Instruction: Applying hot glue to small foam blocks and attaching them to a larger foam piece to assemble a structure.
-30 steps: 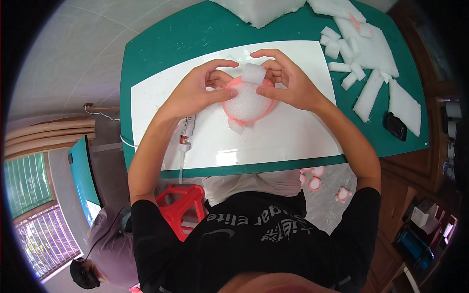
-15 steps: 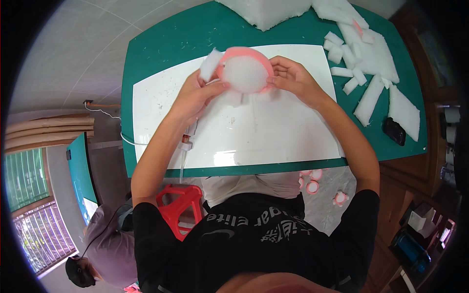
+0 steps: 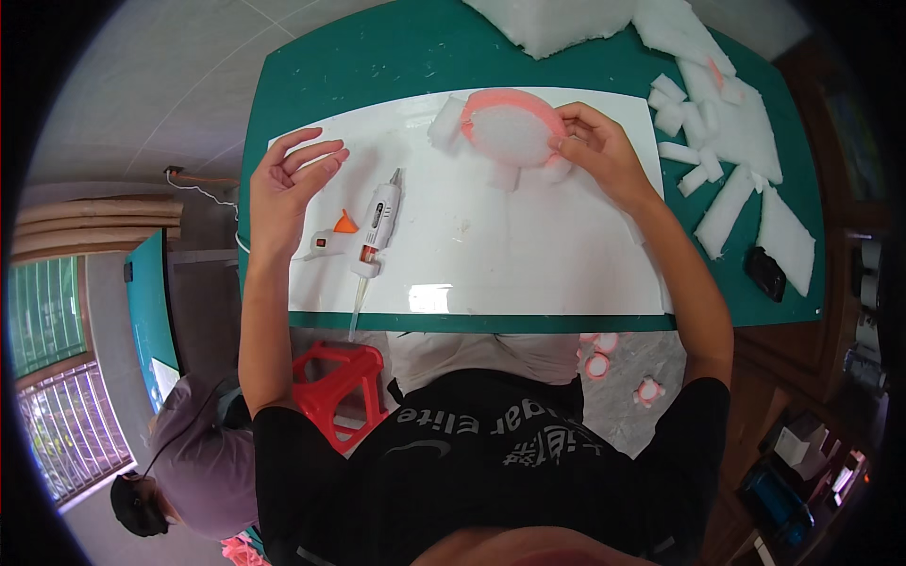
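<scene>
My right hand grips the right edge of a round piece with a pink rim and a white fluffy face, held over the white board. A small white foam block sits at the piece's left side, and another pale block shows at its lower edge. My left hand is apart from it at the board's left, fingers spread and holding nothing. Below and right of that hand, a white hot glue gun with an orange trigger lies on the board, a clear glue stick at its rear.
White foam strips and blocks lie on the green table at right, near a black object. A large foam slab is at the far edge. A red stool stands below; another person is at lower left.
My left hand has let go of the round piece and moved left, uncovering the glue gun. My right hand still holds the piece, which appears slightly further right and tilted.
</scene>
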Demonstrator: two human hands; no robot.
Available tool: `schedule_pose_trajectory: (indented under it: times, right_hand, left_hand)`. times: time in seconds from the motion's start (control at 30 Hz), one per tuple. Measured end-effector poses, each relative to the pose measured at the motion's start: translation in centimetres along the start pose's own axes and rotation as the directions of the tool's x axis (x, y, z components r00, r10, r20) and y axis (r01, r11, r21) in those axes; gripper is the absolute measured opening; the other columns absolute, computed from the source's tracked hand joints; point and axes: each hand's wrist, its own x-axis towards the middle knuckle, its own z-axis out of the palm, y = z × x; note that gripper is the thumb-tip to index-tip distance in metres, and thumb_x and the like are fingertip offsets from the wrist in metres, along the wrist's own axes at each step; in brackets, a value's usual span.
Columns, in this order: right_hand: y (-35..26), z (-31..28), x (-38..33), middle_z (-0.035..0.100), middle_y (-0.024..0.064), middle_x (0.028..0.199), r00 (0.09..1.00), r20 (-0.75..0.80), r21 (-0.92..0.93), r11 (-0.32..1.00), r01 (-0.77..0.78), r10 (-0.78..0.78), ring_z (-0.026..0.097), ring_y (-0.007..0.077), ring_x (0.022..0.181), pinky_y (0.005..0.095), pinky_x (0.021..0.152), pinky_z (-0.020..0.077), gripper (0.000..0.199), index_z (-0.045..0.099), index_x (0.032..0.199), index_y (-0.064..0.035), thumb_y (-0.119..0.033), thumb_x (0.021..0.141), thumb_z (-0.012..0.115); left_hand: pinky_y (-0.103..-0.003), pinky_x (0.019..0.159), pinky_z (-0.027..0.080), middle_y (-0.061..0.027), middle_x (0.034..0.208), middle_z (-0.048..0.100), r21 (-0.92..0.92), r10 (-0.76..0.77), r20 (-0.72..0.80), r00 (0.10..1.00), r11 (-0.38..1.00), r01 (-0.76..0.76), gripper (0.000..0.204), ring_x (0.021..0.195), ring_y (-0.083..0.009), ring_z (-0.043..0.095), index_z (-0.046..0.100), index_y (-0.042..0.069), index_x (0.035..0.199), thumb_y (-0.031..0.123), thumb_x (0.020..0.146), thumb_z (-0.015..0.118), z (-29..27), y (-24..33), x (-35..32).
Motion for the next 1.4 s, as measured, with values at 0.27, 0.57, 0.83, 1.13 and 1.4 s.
schedule_pose_trajectory:
  times: [0.27,0.57,0.83,1.13,1.4]
  right_hand:
    - [0.1,0.0,-0.1,0.064,0.0072,0.104,1.0,0.004,-0.04,0.999,0.013,-0.013,0.061,0.0145,0.097,0.0273,0.087,0.0484,0.033,0.06,0.116,0.0001,-0.017,0.09,0.069]
    - [-0.5,0.4,-0.2,0.064,0.008,0.103,1.0,0.016,-0.077,0.997,0.025,-0.024,0.063,0.0137,0.089,0.0266,0.081,0.0514,0.035,0.061,0.115,-0.0008,-0.021,0.089,0.072]
    - [-0.4,0.5,-0.3,0.064,0.0084,0.102,0.999,0.026,-0.09,0.995,0.032,-0.03,0.063,0.0134,0.089,0.0258,0.08,0.0515,0.034,0.061,0.115,-0.0008,-0.019,0.089,0.073]
    - [-0.4,0.5,-0.3,0.064,0.0082,0.103,0.998,0.054,-0.059,0.997,0.042,-0.039,0.063,0.0131,0.09,0.0254,0.082,0.0514,0.034,0.06,0.116,0.0,-0.017,0.089,0.073]
    - [-0.5,0.6,-0.1,0.064,0.0086,0.103,0.997,0.07,-0.052,0.998,0.042,-0.038,0.064,0.0132,0.091,0.0258,0.083,0.0517,0.033,0.059,0.117,0.0008,-0.014,0.09,0.071]
  left_hand:
    - [-0.028,0.088,0.055,-0.0154,0.103,0.07,0.039,0.029,-0.035,0.999,0.999,-0.028,0.035,0.096,-0.0213,0.072,0.057,-0.007,0.115,-0.005,0.084,0.071,-0.7,-1.3,-0.1]
    - [-0.02,0.073,0.053,-0.0101,0.096,0.068,0.269,0.095,-0.063,0.993,0.96,-0.074,0.026,0.082,-0.0098,0.068,0.063,-0.005,0.104,-0.001,0.082,0.078,-0.2,-2.0,-1.7]
    - [-0.021,0.073,0.05,-0.0026,0.085,0.062,0.388,0.118,-0.038,0.992,0.917,-0.094,0.024,0.076,-0.006,0.06,0.064,-0.003,0.101,0.001,0.082,0.078,-1.8,-4.5,-2.2]
    - [-0.021,0.073,0.053,-0.0088,0.099,0.069,0.382,-0.001,-0.023,1.0,0.924,0.01,0.017,0.09,-0.0116,0.068,0.065,-0.004,0.103,-0.002,0.088,0.071,-3.3,-4.9,-4.4]
    - [-0.026,0.078,0.058,-0.0106,0.114,0.062,0.36,0.076,0.009,0.997,0.93,-0.074,0.017,0.104,-0.0191,0.067,0.065,-0.002,0.103,-0.006,0.087,0.067,-4.0,-4.6,-5.3]
